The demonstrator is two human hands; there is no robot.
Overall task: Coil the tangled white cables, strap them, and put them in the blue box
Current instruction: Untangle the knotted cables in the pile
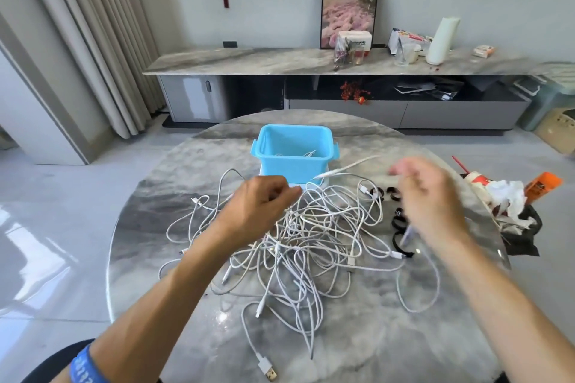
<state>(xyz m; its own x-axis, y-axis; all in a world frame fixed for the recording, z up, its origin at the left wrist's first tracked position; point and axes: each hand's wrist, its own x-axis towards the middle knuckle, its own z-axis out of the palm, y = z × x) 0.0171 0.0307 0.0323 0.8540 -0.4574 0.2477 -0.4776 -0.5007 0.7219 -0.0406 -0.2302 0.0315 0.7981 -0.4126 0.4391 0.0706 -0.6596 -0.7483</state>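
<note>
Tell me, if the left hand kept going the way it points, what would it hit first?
Probably the blue box. The left hand reaches away from the person above the tangled white cables, with the box just beyond its knuckles. From one view its height is unclear, so it might pass above the rim.

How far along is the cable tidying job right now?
Barely started. The blue plastic box shows a bit of white cable inside. In hand: the left hand and blurred right hand are pulling one strand from the tangled white cable pile. The black straps lie unused.
</note>
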